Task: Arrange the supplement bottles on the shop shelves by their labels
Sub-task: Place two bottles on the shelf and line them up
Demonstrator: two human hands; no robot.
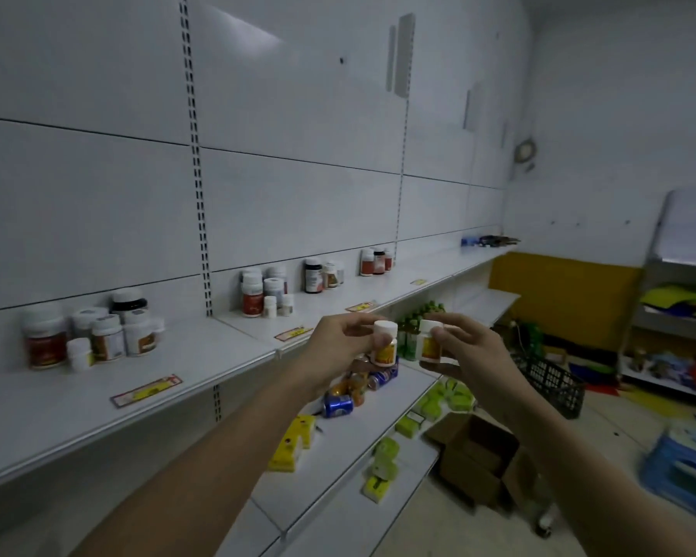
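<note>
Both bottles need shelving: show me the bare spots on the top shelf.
Free: the white top shelf between the left bottle cluster and the middle red-labelled cluster; also its front strip and far right end. Crowded: against the back panel at each cluster.

The room looks dim and a bit blue. A soft white glare [246, 26] shines high on the wall panel [298, 94]. My arms look dark. Everything is a little blurry, and the shelf [77, 404] lines bend near the edges.
</note>
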